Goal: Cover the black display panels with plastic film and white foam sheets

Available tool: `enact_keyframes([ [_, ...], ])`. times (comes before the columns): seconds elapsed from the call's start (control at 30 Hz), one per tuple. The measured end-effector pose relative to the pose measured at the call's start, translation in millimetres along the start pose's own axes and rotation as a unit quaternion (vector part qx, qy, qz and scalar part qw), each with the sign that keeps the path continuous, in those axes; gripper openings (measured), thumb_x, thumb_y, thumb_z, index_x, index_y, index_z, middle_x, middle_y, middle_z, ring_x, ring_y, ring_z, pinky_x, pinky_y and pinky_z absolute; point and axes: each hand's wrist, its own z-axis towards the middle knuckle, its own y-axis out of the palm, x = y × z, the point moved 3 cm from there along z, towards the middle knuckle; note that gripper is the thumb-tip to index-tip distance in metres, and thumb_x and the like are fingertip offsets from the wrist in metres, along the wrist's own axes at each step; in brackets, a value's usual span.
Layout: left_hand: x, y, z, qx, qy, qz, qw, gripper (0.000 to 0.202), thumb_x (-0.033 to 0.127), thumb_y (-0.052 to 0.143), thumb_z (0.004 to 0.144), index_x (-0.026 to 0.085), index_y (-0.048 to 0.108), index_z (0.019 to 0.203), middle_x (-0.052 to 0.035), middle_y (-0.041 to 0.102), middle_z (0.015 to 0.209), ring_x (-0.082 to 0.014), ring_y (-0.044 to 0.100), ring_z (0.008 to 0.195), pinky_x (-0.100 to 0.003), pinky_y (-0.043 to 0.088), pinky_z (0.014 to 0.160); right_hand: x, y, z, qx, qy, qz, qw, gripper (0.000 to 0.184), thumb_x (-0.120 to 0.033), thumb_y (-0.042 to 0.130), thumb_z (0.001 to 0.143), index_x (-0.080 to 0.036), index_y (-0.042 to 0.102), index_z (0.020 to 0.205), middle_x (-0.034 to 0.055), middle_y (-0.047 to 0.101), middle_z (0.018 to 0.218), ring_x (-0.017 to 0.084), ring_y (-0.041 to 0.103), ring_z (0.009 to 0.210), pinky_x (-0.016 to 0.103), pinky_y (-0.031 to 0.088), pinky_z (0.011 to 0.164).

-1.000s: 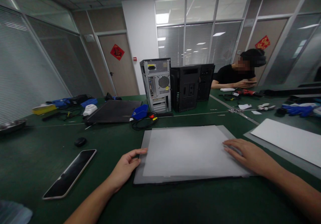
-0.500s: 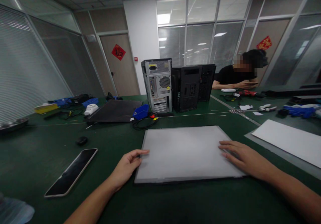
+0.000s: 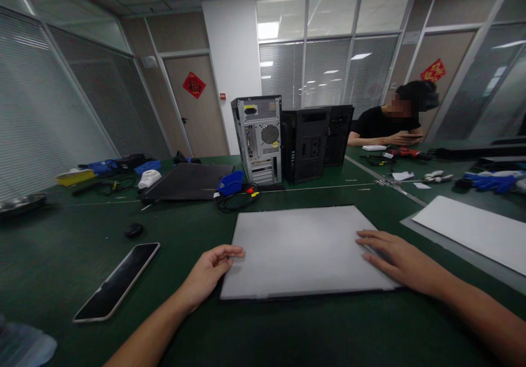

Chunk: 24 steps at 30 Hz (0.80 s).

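Note:
A flat grey-white panel [image 3: 302, 246] lies on the green table [image 3: 287, 328] right in front of me. My left hand [image 3: 207, 271] rests at its left edge, fingers loosely curled with the fingertips touching the rim. My right hand [image 3: 400, 260] lies flat on the panel's right side, fingers stretched out and pressing down. Neither hand grips anything.
A smartphone [image 3: 117, 282] lies to the left, a small black mouse-like object [image 3: 134, 230] beyond it. Computer towers [image 3: 257, 139] and a dark panel [image 3: 187, 182] stand farther back, with a blue item and cables [image 3: 230, 185]. Another white sheet [image 3: 472, 230] lies at right. A person [image 3: 388, 123] sits at the far right.
The white sheet slid leftward and now sits square over the dark backing, whose grey border no longer shows. My right hand moved slightly left with it; my left hand stayed.

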Motion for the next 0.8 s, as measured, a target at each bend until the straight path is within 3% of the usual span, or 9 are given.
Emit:
enact_keyframes([
  [0.8,-0.5,0.5,0.0,-0.009,-0.025,-0.024,0.999,0.033,0.033,0.065,0.082,0.017,0.067,0.111,-0.0107,0.073,0.115,-0.0225,0.065,0.105,-0.037,0.046,0.094,-2.8,-1.0,0.4,0.009,-0.008,0.011,1.000,0.055,-0.062,0.042,0.093,-0.030,0.058,0.135,0.0041,0.048,0.145,0.030,0.046,0.131,0.053,0.038,0.110],
])
